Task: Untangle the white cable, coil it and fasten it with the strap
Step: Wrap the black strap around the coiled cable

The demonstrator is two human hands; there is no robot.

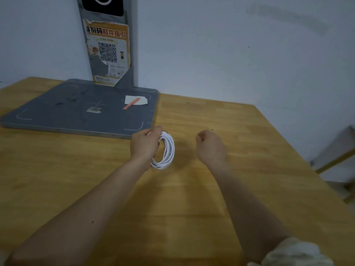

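The left hand gripped the white cable, already a neat coil held just above the wooden table. The right hand hovered nearby, fingers curled on nothing visible. Light, springy stuff, likely to unwind, so pinching across all the loops looked safest. No strap was visible.

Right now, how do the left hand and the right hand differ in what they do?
The left hand grips the coiled white cable; the right hand holds nothing that I can see. The left hand is next to the grey board; the right hand is farther from it, with fingers curled. Both are over the wooden table, arms bare.
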